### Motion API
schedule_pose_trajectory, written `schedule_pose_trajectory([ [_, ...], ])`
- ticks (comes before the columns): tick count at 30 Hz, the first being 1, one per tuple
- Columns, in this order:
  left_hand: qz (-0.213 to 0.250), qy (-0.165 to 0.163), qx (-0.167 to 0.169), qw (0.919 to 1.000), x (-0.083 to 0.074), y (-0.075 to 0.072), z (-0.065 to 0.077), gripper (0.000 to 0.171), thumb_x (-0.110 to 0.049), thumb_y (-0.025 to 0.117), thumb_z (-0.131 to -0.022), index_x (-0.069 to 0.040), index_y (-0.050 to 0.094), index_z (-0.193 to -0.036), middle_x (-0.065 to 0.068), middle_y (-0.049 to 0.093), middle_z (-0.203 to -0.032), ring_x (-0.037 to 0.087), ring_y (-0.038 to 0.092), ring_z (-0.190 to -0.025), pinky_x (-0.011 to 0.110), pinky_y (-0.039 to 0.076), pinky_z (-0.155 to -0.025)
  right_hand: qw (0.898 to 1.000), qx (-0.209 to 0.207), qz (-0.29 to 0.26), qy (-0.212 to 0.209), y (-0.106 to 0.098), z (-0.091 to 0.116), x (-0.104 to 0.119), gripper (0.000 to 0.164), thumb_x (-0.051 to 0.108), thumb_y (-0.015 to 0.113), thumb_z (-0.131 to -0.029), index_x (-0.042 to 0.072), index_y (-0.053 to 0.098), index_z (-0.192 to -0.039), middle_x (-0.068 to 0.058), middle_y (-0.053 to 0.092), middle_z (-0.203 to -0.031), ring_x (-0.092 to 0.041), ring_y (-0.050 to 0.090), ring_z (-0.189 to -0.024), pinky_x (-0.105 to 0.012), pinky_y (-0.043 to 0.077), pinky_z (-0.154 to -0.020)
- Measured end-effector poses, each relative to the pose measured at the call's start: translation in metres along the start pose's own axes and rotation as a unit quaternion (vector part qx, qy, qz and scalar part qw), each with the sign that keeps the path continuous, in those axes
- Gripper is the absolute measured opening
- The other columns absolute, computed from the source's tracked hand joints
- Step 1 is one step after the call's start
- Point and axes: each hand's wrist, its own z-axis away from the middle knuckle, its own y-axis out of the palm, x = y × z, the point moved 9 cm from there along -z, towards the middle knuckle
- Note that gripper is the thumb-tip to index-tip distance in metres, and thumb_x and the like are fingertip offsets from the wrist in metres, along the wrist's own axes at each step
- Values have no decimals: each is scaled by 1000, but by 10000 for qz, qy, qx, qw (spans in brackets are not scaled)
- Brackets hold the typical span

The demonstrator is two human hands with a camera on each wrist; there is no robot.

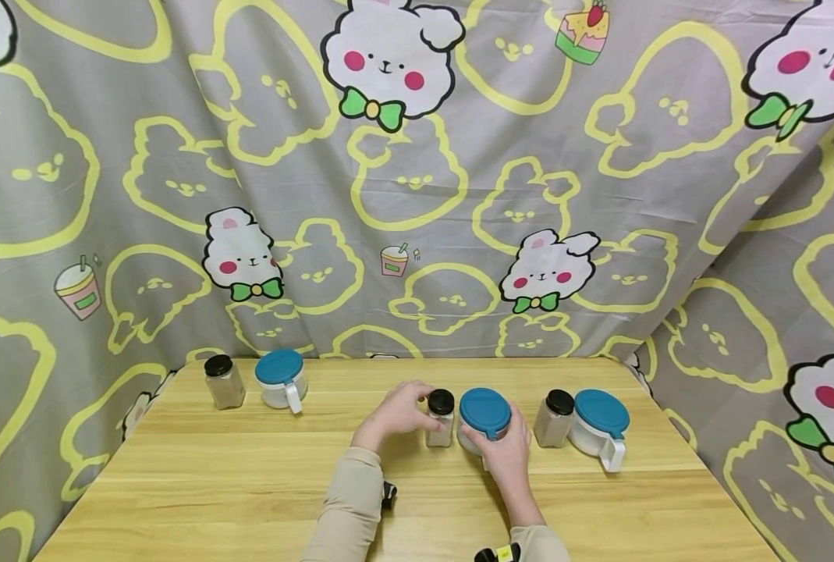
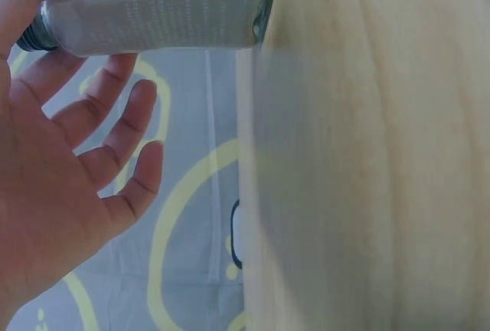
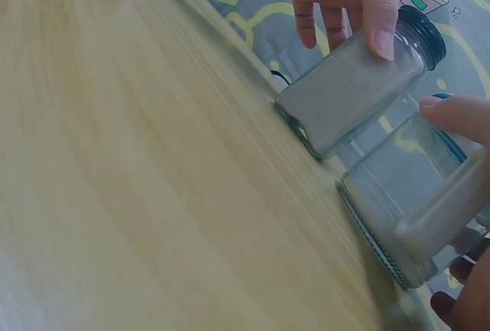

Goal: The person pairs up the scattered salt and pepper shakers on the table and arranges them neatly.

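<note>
My left hand (image 1: 397, 411) pinches a small clear glass spice jar (image 1: 441, 433) with a black cap, thumb on the near side and fingers behind. In the left wrist view pale contents and faint lettering show in the jar (image 2: 161, 13); the lower fingers spread away from it. Just right of it, my right hand (image 1: 506, 457) grips a glass seasoning pot (image 1: 484, 410) with a blue lid and pale handle. In the right wrist view the pot's handle (image 3: 444, 208) faces me, and the two containers stand close together, apart. The right palm is hidden.
To the right stand another black-capped jar (image 1: 554, 425) and another blue-lidded pot (image 1: 601, 421). At the far left are a third such jar (image 1: 225, 386) and pot (image 1: 279, 378). The wooden table (image 1: 248, 484) meets a patterned curtain (image 1: 417, 195) behind.
</note>
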Motion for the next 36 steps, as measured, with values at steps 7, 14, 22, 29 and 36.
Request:
schedule_pose_trajectory([
  [7,60,215,-40,9997,-5,-4,2,64,-38,85,-70,-16,65,-127,5,64,-128,27,56,-122,48,44,-104,9999,54,-102,8,1,1,2,98,32,85,-71,0,31,-147,-25,40,-144,-44,30,-135,-66,31,-106],
  [14,212,197,-101,9995,-9,-12,5,72,-37,84,-72,-18,58,-136,5,63,-128,27,52,-126,49,39,-109,9997,46,-123,-204,-2,1,11,100,31,85,-72,6,28,-151,-26,36,-147,-45,34,-133,-67,33,-104],
  [22,262,198,-236,9992,-19,-28,15,68,-36,82,-76,-18,56,-137,9,60,-133,30,50,-127,51,40,-107,9989,-71,-162,-423,-8,0,24,96,33,83,-74,9,31,-151,-22,35,-148,-41,35,-135,-64,33,-106],
  [29,392,260,-850,9953,-28,-46,20,45,-33,74,-86,-18,64,-128,4,61,-133,28,56,-123,48,44,-104,9938,-525,-558,-808,-25,2,40,76,24,81,-79,9,45,-143,-19,43,-143,-37,39,-133,-57,34,-106],
  [36,-102,372,-1725,9843,-38,-66,34,28,-30,70,-90,-16,71,-114,2,69,-118,23,62,-113,44,49,-98,9799,-1038,-738,-1537,-40,8,61,57,17,78,-82,8,56,-134,-15,58,-130,-26,50,-122,-46,39,-97],
])
